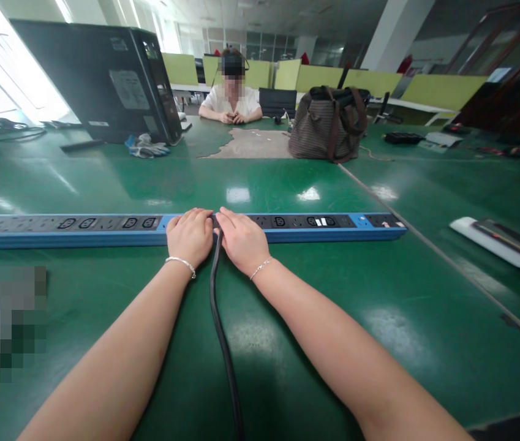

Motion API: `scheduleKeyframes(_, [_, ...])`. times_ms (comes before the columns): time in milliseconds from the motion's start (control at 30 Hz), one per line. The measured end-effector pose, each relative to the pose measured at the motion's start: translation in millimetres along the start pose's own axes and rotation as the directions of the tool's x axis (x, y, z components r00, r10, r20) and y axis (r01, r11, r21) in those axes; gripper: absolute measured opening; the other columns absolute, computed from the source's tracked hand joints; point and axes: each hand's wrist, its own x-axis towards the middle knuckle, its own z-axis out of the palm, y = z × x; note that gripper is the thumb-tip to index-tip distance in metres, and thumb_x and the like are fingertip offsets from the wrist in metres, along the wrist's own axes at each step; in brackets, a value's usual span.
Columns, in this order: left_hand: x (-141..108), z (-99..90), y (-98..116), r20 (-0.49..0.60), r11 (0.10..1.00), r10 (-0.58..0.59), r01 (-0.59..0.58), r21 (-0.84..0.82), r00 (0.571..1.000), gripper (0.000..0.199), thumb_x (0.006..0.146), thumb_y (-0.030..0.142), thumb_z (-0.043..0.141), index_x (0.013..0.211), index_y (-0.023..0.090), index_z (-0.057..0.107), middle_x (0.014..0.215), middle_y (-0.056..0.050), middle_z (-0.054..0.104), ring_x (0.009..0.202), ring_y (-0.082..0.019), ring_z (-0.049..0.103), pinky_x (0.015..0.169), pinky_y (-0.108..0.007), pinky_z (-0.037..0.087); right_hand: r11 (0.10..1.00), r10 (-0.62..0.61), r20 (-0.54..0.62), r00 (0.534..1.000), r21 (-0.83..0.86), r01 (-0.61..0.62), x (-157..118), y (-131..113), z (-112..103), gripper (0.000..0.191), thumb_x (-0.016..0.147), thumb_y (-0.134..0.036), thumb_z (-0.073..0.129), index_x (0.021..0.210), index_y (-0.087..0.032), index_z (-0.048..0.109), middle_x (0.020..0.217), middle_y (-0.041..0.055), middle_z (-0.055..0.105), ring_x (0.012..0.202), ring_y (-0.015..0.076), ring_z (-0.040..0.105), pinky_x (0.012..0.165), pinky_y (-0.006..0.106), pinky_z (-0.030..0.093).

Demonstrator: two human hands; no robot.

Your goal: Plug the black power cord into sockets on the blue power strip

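Observation:
A long blue power strip (333, 234) with rows of black sockets lies across the green table. My left hand (190, 236) is closed over its middle, with the fingertips curled toward a black plug (216, 222). From the other side my right hand (243, 237) closes on the same plug, its fingers pressed together. The fingers hide most of the plug, so how far it sits in a socket cannot be seen. A thick black power cord (223, 331) runs from between my hands toward the table's near edge.
A black computer case (94, 86) stands at the back left, with gloves (147, 146) beside it. A brown bag (326, 125) sits at the back. Across the table a person (231, 101) is seated. A white-and-black device (493, 242) lies at right.

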Motion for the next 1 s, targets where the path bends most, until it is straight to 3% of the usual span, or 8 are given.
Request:
scheduleKeyframes(133, [0,-1.4,1,0.003,1.000,-0.010,0.010,-0.001,1.000,0.043,0.095,0.028,0.027,0.114,0.022,0.065,0.123,-0.006,0.067,0.121,-0.023,0.056,0.103,-0.041,0.034,1.000,-0.005,-0.010,1.000,0.019,0.006,-4,0,0,0.036,0.097,-0.023,0.043,0.125,-0.008,0.060,0.135,0.0150,0.057,0.120,0.0220,0.057,0.106,0.037,0.042])
scheduleKeyframes(400, [0,-3.8,3,0.017,0.999,-0.029,0.029,-0.013,0.999,0.043,0.095,0.029,0.027,0.114,0.022,0.065,0.124,-0.006,0.066,0.121,-0.023,0.055,0.103,-0.042,0.034,0.979,0.101,0.005,0.995,0.175,-0.100,-5,4,8,0.041,0.093,-0.016,0.044,0.133,-0.016,0.056,0.141,0.0064,0.053,0.127,0.0164,0.050,0.108,0.030,0.040])
scheduleKeyframes(567, [0,-1.2,3,0.003,0.999,-0.033,0.034,-0.012,0.999,0.042,0.094,0.028,0.028,0.114,0.022,0.065,0.124,-0.006,0.066,0.121,-0.023,0.055,0.103,-0.042,0.034,0.975,0.175,0.019,0.984,0.137,-0.176,0,6,11,0.043,0.092,-0.020,0.048,0.134,-0.021,0.054,0.137,0.0057,0.056,0.119,0.0214,0.054,0.104,0.038,0.042])
scheduleKeyframes(733, [0,0.6,2,-0.011,1.000,-0.030,0.030,-0.005,0.999,0.042,0.094,0.028,0.029,0.115,0.021,0.065,0.123,-0.007,0.066,0.120,-0.024,0.056,0.103,-0.043,0.034,0.987,0.122,0.054,0.991,0.097,-0.127,6,9,9,0.042,0.093,-0.015,0.039,0.131,-0.018,0.056,0.130,0.0049,0.061,0.112,0.0185,0.058,0.100,0.031,0.044])
scheduleKeyframes(900, [-1,0.0,2,-0.014,0.999,-0.035,0.035,-0.010,0.999,0.043,0.094,0.028,0.029,0.115,0.022,0.065,0.124,-0.008,0.066,0.120,-0.024,0.056,0.103,-0.044,0.034,0.992,0.119,0.080,0.990,0.031,-0.122,3,12,9,0.043,0.097,-0.024,0.036,0.137,-0.023,0.051,0.137,0.0024,0.057,0.109,0.0178,0.061,0.089,0.028,0.050])
scheduleKeyframes(1000, [-1,-0.5,3,-0.010,0.999,-0.044,0.044,-0.008,0.999,0.043,0.094,0.028,0.029,0.115,0.022,0.065,0.125,-0.007,0.066,0.120,-0.024,0.055,0.103,-0.043,0.033,0.994,0.111,0.053,0.992,0.003,-0.111,1,13,12,0.042,0.099,-0.028,0.033,0.137,-0.023,0.051,0.137,0.0027,0.056,0.110,0.0173,0.061,0.091,0.028,0.049])
